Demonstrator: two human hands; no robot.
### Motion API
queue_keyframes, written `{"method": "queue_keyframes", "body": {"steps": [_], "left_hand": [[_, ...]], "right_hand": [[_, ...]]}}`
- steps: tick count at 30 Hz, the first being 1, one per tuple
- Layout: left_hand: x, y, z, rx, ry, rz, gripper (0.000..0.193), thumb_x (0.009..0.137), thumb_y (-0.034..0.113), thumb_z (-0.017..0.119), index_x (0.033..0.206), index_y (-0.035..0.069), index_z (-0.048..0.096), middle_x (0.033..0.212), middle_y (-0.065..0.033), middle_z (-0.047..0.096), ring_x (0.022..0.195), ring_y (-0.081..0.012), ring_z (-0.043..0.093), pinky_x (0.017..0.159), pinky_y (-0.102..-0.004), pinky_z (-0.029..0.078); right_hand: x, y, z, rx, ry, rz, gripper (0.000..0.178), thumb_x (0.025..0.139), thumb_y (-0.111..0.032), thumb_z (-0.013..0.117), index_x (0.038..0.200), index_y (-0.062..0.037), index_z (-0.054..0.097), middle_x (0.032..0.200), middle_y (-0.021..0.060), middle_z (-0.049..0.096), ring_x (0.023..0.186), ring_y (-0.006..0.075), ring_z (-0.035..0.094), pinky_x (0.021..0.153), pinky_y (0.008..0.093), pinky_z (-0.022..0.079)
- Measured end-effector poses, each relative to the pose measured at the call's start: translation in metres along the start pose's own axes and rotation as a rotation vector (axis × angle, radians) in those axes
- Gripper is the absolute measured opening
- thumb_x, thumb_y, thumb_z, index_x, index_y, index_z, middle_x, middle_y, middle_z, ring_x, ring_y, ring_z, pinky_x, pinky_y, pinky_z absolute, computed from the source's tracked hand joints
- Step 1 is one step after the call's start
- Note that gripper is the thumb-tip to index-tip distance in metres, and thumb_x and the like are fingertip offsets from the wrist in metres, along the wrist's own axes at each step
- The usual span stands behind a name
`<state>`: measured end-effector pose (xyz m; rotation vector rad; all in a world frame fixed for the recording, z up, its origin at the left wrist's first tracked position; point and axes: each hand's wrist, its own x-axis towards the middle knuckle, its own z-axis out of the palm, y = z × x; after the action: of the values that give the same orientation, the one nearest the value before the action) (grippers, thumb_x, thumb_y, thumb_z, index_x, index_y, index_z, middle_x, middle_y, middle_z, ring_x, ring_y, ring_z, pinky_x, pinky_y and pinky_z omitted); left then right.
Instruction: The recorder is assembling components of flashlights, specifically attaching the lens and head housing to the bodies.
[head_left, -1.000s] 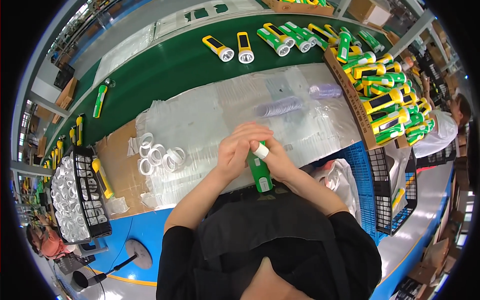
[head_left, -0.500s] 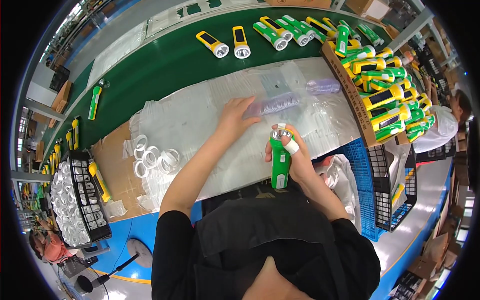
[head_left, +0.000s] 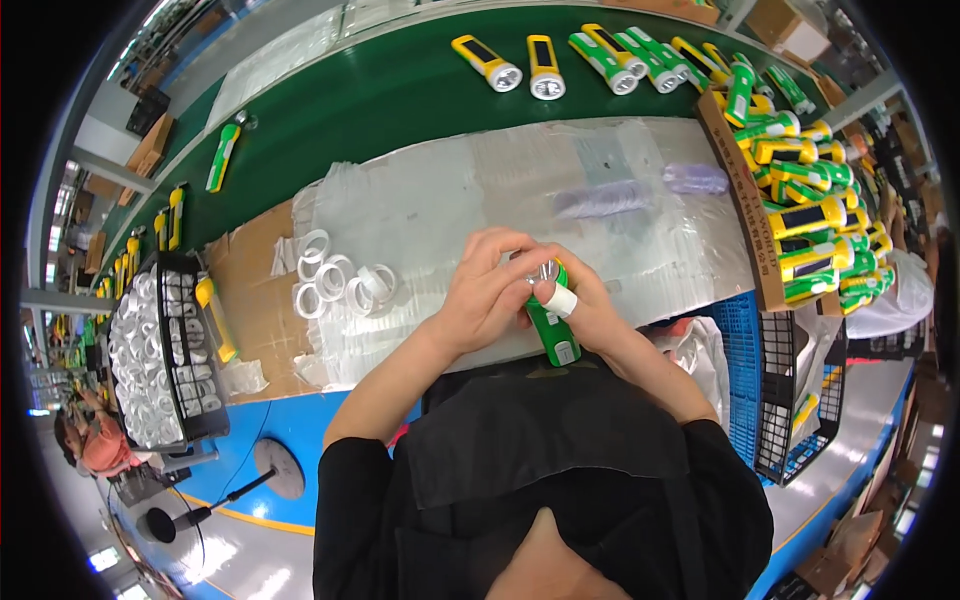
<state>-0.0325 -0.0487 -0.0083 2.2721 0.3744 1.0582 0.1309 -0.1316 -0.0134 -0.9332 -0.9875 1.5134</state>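
Just below the middle of the frame, the right hand [head_left: 590,315] grips a green flashlight [head_left: 550,325], its fingers closed around the body, one finger wrapped in white tape. The left hand [head_left: 490,295] has its fingers curled over the flashlight's round head. Both hands hover above a clear plastic sheet [head_left: 450,200] covering the table. White rings [head_left: 340,280] lie left of the hands. At the right edge, a cardboard box [head_left: 745,220] holds green and yellow flashlights.
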Motion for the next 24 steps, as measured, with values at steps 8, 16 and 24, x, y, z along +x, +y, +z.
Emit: {"method": "queue_keyframes", "body": {"steps": [8,16,24], "left_hand": [[-0.014,-0.013,-0.028,-0.015,0.135,0.067,0.031,0.088,0.011,0.047,0.114,0.0,0.062,0.121,-0.0165,0.059,0.113,-0.0365,0.053,0.098,-0.0458,0.04],[-0.079,-0.018,-0.129,0.701,0.12,-0.385,0.076,0.068,0.031,0.084,0.133,0.008,0.052,0.125,-0.0136,0.059,0.118,-0.0357,0.052,0.099,-0.0467,0.04],[-0.06,-0.027,-0.122,0.317,-0.001,-0.522,0.033,0.073,0.009,0.082,0.099,0.006,0.064,0.125,-0.0135,0.06,0.112,-0.0289,0.06,0.092,-0.0392,0.047]], "right_hand": [[0.038,0.021,0.027,-0.132,0.014,-0.167,0.048,0.096,-0.035,0.061,0.129,-0.0024,0.047,0.1,0.009,0.06,0.077,0.0193,0.063,0.07,0.0335,0.053],[0.08,-0.005,0.017,-0.08,0.058,-0.285,0.058,0.091,-0.045,0.064,0.127,-0.0029,0.046,0.086,0.0118,0.061,0.07,0.0187,0.06,0.064,0.0305,0.049],[0.081,0.0,0.019,-0.147,0.045,-0.39,0.058,0.091,-0.042,0.066,0.127,-0.0018,0.045,0.09,0.0113,0.062,0.074,0.0185,0.061,0.068,0.0319,0.051]]}}
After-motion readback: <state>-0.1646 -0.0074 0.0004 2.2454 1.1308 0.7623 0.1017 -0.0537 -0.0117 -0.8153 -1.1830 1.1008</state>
